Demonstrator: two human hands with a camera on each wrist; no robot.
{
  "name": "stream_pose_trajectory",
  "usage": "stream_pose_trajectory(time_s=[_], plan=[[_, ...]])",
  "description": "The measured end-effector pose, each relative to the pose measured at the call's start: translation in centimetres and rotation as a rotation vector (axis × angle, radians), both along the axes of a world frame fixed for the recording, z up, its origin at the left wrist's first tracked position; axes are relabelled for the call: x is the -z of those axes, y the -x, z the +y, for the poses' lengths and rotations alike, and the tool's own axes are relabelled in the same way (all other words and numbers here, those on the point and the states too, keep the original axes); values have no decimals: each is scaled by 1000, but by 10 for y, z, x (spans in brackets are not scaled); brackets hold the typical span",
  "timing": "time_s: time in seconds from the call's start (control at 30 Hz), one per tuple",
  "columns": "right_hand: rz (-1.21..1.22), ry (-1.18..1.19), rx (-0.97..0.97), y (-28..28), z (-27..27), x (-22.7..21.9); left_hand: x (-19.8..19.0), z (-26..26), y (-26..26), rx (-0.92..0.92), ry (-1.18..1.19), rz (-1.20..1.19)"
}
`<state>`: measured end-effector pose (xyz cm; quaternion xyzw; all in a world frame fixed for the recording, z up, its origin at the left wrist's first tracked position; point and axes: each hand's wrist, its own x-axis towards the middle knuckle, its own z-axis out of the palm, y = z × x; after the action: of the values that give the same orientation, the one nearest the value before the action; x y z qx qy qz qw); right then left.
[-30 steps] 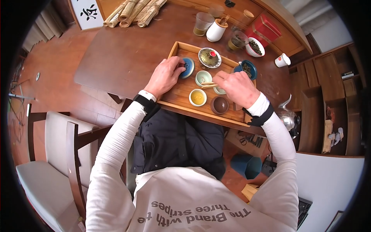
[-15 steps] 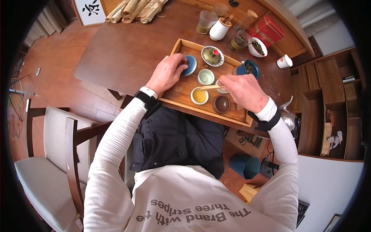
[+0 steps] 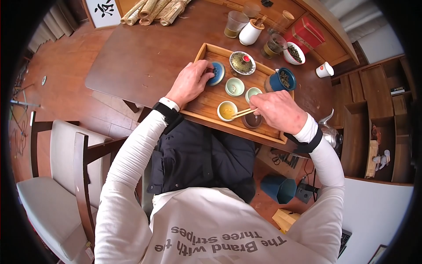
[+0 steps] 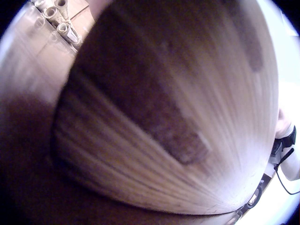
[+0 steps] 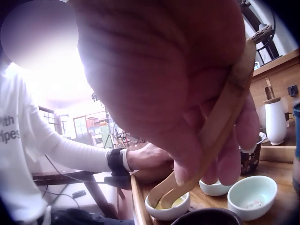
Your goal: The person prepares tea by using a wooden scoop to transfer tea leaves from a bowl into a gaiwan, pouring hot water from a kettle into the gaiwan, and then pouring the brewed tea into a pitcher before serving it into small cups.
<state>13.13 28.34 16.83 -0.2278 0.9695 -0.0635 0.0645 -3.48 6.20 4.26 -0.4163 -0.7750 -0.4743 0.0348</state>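
A pair of bamboo tongs [image 3: 241,114] is pinched in my right hand [image 3: 281,110]. In the right wrist view the tips of the tongs [image 5: 164,199] dip into a small white cup [image 5: 168,213] of yellow tea. Beside it in the head view are a dark brown cup [image 3: 251,121], partly under the hand, and two pale green cups, one left [image 3: 234,87] and one right [image 3: 252,94]. My left hand [image 3: 190,83] is at the tray's left side, fingertips at the edge of a round blue lid or coaster [image 3: 216,73]; its grip is hidden.
The wooden tray [image 3: 220,118] also bears a lidded gaiwan [image 3: 242,64] and a blue cup of leaves [image 3: 281,79]. Behind stand glasses [image 3: 236,23], a white tool holder [image 3: 251,32], a bowl of tea leaves [image 3: 293,53] and a red box [image 3: 305,33]. A kettle [image 3: 330,132] is at right.
My right hand has moved toward me and lowered the tongs; their tips went from near the pale green cups to the yellow tea cup. The left hand stays at the blue disc.
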Motion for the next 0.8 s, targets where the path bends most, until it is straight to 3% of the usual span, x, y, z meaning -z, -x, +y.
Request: stream_pose_trajectory(time_s=[0.13, 0.23, 0.3, 0.4, 0.8], plan=[[-13, -22, -12, 0, -1, -2, 1, 0, 1, -1, 2, 4], [53, -76, -49, -2, -4, 0, 1, 0, 1, -6, 8, 1], [178, -232, -93, -1, -8, 1, 2, 1, 1, -3, 6, 1], [235, -239, -145, -4, -15, 4, 0, 0, 1, -2, 22, -8], [264, -383, -166, -16, -21, 17, 2, 1, 1, 0, 4, 29]])
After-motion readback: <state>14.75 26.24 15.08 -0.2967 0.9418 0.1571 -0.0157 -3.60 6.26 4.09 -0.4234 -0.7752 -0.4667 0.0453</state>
